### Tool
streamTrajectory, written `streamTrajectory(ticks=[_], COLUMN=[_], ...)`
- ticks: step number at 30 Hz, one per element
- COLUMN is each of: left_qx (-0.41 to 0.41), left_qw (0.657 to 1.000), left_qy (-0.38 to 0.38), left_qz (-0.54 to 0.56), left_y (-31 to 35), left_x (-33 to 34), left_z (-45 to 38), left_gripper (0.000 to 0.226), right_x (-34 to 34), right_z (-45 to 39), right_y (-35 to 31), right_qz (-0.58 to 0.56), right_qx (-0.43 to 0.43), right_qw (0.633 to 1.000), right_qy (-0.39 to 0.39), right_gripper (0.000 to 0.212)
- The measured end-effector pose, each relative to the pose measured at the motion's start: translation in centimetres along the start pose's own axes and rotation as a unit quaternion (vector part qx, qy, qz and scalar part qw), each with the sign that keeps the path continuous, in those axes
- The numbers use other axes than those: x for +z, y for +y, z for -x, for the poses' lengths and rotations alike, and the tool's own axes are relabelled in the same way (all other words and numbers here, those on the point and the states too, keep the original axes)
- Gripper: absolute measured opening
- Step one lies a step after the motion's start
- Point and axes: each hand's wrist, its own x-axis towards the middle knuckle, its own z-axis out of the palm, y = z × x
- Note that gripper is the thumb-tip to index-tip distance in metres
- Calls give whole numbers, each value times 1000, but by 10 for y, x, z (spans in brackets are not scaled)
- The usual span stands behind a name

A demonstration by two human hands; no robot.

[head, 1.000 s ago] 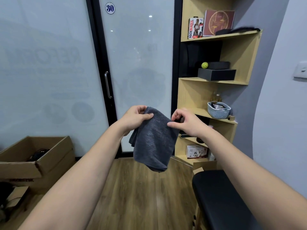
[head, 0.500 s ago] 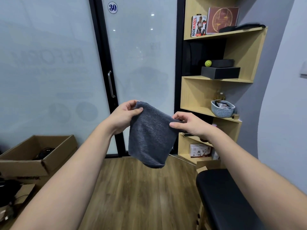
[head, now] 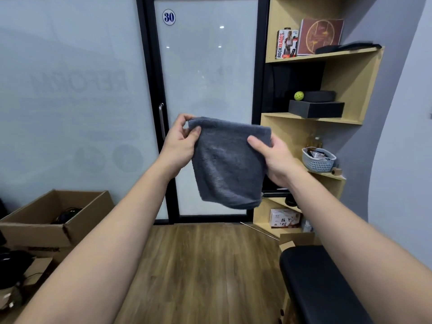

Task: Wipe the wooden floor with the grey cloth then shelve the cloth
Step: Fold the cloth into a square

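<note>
two bare arms are reaching forward, holding a folded grey cloth (head: 228,164) up in the air in front of a frosted glass door (head: 205,90). the left hand (head: 181,142) is pinching the cloth's top left corner between thumb and fingers. the right hand (head: 272,157) is gripping the cloth's right edge, thumb lying across the front. the cloth is hanging well above the wooden floor (head: 205,265), its folded bottom edge drooping. a wooden corner shelf (head: 313,119) is standing to the right, carrying boxes, a yellow ball (head: 299,95) and a small basket (head: 318,160). an open cardboard box (head: 46,220) is sitting at the left, a black padded bench (head: 320,284) at the lower right.
</note>
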Motion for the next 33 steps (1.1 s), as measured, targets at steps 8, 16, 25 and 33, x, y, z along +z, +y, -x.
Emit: streamTrajectory(ticks=[8,16,25,33], left_qx=[-75,-15,5,-35], left_qw=[980,946,969,993], left_qy=[-95,-224,-162,-45], left_qz=[-157,-234,-187,-106], left_y=[-16,1,0,-10], left_x=[-39,3,-28,-72], left_z=[13,26,23,23], left_gripper=[31,27,17,18], right_x=[13,47,53,28], right_z=[-1,13,40,85], right_y=[1,14,18,46], right_qz=[254,445,407,399], right_qx=[-48,-97,-38,8], right_qw=[965,882,907,897], right_qy=[-35,-122,-100,-191], right_gripper=[10,11,38,20])
